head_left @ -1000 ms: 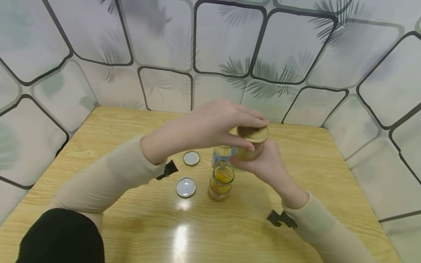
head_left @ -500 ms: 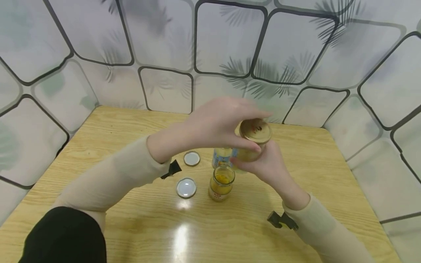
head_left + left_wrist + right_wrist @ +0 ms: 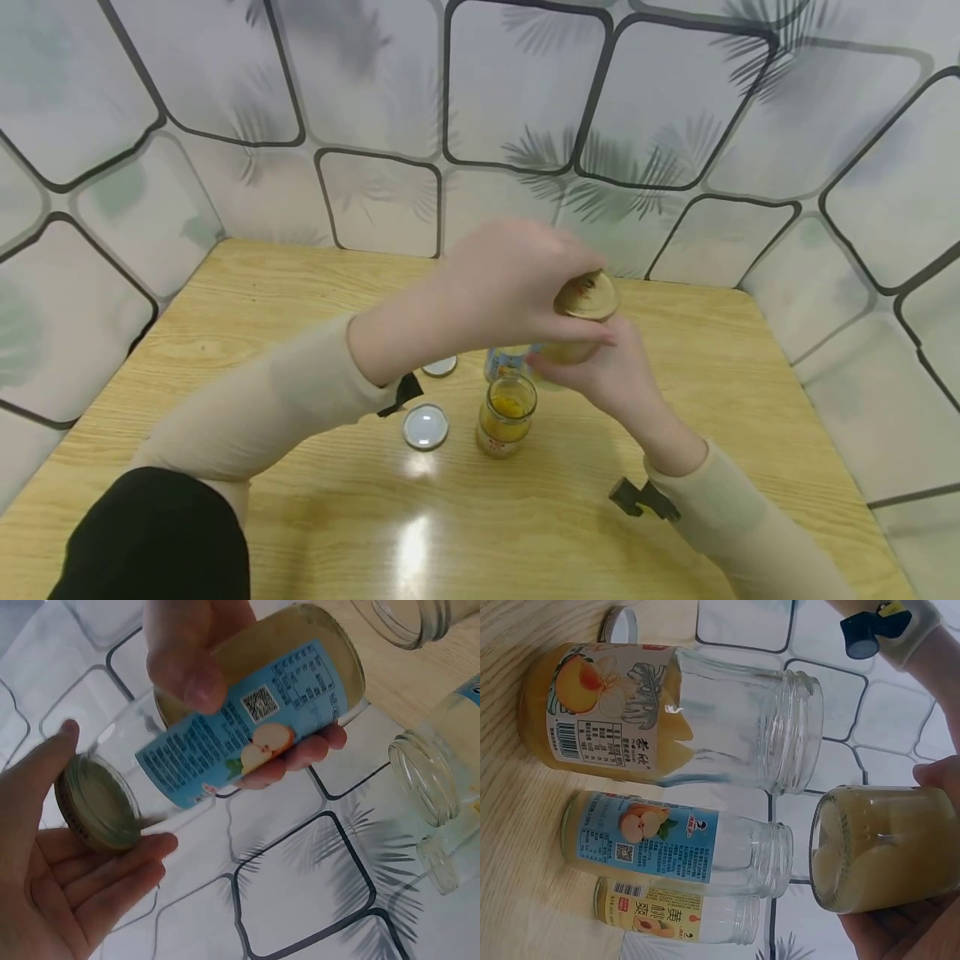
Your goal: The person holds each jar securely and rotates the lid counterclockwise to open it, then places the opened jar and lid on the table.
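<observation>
My right hand (image 3: 611,367) grips a glass jar (image 3: 885,851) with pale contents and a blue apple label, lifted above the table and tilted. A gold lid (image 3: 588,296) sits at the jar's mouth. Over it, my left hand (image 3: 510,283) holds the lid's rim between thumb and fingers. In the left wrist view the lid (image 3: 97,802) shows at the clear neck; whether its thread is loose, I cannot tell. Just nearer than the raised jar stands an uncovered jar (image 3: 504,429) with yellow-orange contents, its peach label (image 3: 604,705) facing the right wrist camera.
Behind it stand a blue-labelled uncovered jar (image 3: 652,836) and a yellow-labelled one (image 3: 656,911). Two loose lids lie left of the jars, one nearer (image 3: 425,427) and another lid (image 3: 440,367) partly behind my left wrist. Patterned walls enclose the wooden table (image 3: 360,517).
My left hand lifted and spread its fingers over the lid, then shifted right and closed round the rim again. The right hand keeps the jar nearly still.
</observation>
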`<state>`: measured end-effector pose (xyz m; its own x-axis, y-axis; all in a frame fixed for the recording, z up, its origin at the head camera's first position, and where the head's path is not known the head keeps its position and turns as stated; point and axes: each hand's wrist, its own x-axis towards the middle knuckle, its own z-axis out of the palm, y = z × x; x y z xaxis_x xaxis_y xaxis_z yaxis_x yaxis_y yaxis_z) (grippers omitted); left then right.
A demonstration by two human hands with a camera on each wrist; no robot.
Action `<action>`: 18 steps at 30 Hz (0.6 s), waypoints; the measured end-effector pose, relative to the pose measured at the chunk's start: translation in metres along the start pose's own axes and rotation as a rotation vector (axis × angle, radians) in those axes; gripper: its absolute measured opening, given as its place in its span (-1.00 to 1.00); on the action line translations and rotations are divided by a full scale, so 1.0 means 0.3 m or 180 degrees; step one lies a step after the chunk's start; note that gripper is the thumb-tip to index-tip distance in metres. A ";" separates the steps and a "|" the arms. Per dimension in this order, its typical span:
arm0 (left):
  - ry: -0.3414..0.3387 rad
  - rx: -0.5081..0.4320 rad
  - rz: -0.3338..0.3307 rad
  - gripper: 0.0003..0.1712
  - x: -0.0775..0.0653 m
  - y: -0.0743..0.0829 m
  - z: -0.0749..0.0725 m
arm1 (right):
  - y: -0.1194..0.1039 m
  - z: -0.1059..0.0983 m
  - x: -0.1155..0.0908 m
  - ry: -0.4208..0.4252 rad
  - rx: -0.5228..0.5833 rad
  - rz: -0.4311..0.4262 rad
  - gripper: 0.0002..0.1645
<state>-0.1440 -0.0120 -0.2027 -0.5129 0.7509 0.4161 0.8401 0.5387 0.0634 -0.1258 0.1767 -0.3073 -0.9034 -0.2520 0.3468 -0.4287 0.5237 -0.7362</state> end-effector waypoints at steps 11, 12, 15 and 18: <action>-0.0346 0.0358 0.0182 -0.34 -0.019 0.015 -0.015 | 0.006 -0.017 0.000 -0.0052 0.0043 0.0268 -0.23; -0.0369 0.0298 0.0244 -0.36 -0.022 0.008 -0.019 | 0.008 -0.018 -0.001 -0.0053 0.0090 0.0288 -0.19; -0.0428 0.0139 0.0437 -0.43 -0.032 -0.011 -0.033 | 0.010 -0.019 -0.003 -0.0082 0.0179 0.0288 -0.13; -0.0416 0.0063 0.0566 -0.55 -0.039 -0.020 -0.043 | 0.012 -0.019 -0.005 -0.0114 0.0146 0.0265 -0.16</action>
<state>-0.1408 -0.0288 -0.1963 -0.3765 0.8772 0.2979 0.9164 0.3997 -0.0189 -0.1261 0.1837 -0.3072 -0.9349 -0.2387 0.2629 -0.3508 0.5065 -0.7877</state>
